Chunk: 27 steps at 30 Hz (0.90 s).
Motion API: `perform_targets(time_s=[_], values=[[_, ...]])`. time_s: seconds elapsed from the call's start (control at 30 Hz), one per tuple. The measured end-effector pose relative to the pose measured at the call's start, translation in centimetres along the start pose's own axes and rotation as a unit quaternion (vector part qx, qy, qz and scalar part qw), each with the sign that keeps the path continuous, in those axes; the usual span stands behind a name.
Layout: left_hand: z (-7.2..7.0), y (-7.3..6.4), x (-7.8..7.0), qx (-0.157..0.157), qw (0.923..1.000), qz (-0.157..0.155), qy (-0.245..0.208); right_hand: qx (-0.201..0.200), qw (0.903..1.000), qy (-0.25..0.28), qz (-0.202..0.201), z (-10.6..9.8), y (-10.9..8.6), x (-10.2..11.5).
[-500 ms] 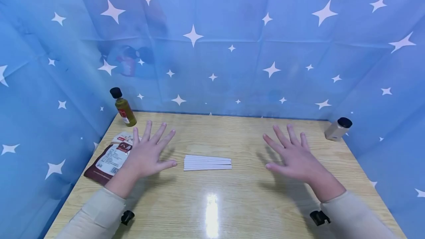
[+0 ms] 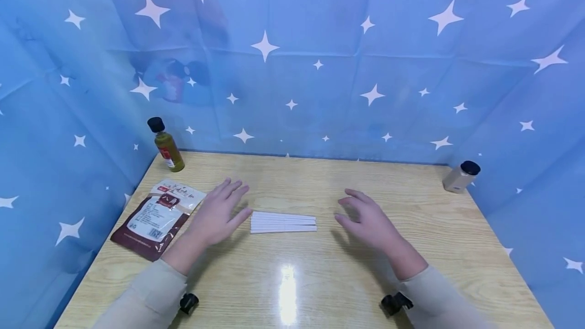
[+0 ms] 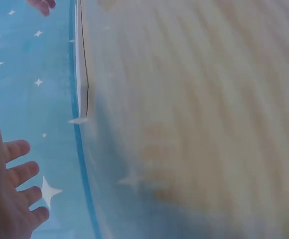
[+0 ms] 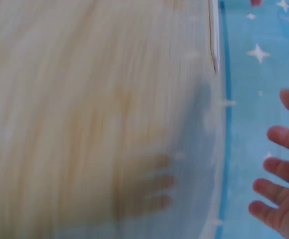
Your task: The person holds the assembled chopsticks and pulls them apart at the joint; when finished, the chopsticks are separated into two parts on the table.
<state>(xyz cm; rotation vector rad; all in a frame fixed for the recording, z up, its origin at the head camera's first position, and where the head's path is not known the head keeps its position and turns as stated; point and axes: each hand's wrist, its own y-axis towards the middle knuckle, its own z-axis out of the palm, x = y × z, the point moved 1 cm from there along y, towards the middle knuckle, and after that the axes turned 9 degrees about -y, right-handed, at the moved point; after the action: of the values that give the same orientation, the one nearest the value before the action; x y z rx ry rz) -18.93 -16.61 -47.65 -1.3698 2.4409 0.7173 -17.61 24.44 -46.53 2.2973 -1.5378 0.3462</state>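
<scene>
A bundle of thin white sticks point(image 2: 283, 222) lies side by side at the middle of the wooden table. My left hand point(image 2: 217, 216) hovers over the table just left of the sticks, thumb pointing toward their left end, holding nothing. On the other side, my right hand point(image 2: 369, 220) is held above the table with relaxed, slightly bent fingers and nothing in them. In the left wrist view the left hand's spread fingers point(image 3: 24, 173) show at the left edge. The right wrist view has the right hand's parted fingers point(image 4: 279, 169) at its right edge.
A maroon and white packet point(image 2: 153, 220) lies flat beside my left forearm. Behind it, at the back left corner, stands a black-capped bottle point(image 2: 168, 150) of yellow-green liquid. A small jar with a black lid point(image 2: 460, 176) is at the back right. A blue star-patterned curtain point(image 2: 320, 85) surrounds the table.
Both hands have moved inward toward the sticks, the right one farther. Their widely spread fingers have relaxed and drawn closer together. The packet is less covered by the left hand.
</scene>
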Motion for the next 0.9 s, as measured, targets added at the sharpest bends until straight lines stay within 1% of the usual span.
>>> perform_targets(time_s=[0.13,0.2,0.43,0.53,0.6,0.7,0.8,0.9], values=[[1.1,0.3,-0.6,0.015,0.9994,-0.005,-0.032,-0.001,0.9997,0.020,0.010,1.5,0.8,1.4],[1.5,0.4,-0.8,0.018,0.9987,-0.006,-0.048,0.000,0.9994,0.032,0.011,2.0,1.1,1.9],[3.2,1.0,-1.3,0.010,0.9951,0.020,-0.096,-0.006,0.9979,0.063,0.012,4.1,2.2,3.1],[4.2,1.1,-1.4,0.015,0.9925,0.020,-0.119,-0.008,0.9976,0.069,0.000,5.0,2.6,3.4],[4.8,1.2,-1.5,0.019,0.9906,0.017,-0.135,-0.010,0.9980,0.062,-0.012,5.6,2.8,3.6],[5.5,1.3,-1.6,0.027,0.9878,0.011,-0.153,-0.018,0.9988,0.036,-0.028,6.4,2.9,3.8],[6.0,1.2,-1.7,0.028,0.9867,0.008,-0.160,-0.028,0.9992,0.011,-0.025,7.0,2.9,4.2],[6.4,1.3,-1.8,0.019,0.9875,0.009,-0.156,-0.048,0.9987,0.011,-0.011,7.5,2.9,4.4]])
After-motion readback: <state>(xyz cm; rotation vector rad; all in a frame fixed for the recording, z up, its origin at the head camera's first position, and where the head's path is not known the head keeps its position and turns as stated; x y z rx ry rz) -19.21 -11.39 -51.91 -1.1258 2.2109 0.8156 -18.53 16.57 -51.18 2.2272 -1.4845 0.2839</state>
